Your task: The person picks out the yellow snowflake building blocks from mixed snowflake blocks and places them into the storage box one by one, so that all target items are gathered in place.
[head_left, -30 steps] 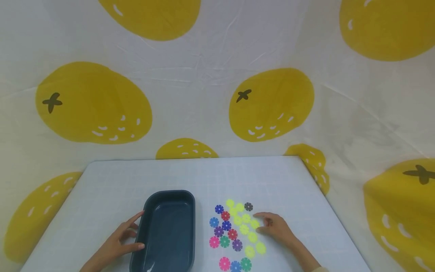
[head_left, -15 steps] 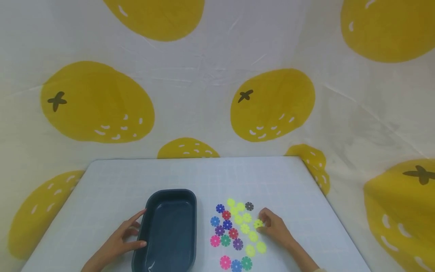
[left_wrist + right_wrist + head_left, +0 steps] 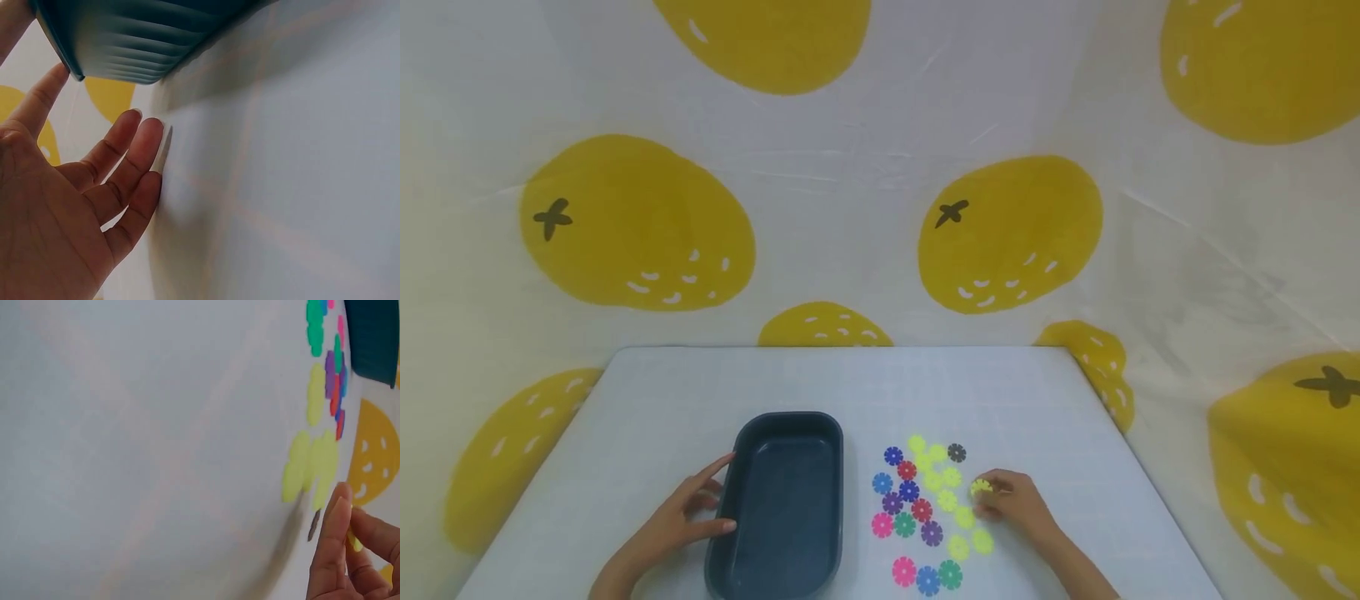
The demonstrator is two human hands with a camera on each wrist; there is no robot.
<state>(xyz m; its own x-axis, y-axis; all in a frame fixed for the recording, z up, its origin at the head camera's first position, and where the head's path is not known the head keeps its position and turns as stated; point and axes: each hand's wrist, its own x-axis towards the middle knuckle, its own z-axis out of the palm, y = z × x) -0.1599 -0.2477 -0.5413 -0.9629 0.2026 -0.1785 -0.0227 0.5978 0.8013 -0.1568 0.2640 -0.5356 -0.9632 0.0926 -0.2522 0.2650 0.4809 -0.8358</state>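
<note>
In R fingers [image 3: 331, 547]: yel. disc [image 3: 980, 488], pt. hidden; tray [image 3: 782, 508] end cropped.

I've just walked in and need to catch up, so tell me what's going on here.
A person's right hand pinches one yellow disc, held above the white table. Their left hand touches the left rim of a dark tray. The other discs, in several colours, lie on the table to the tray's right.
</note>
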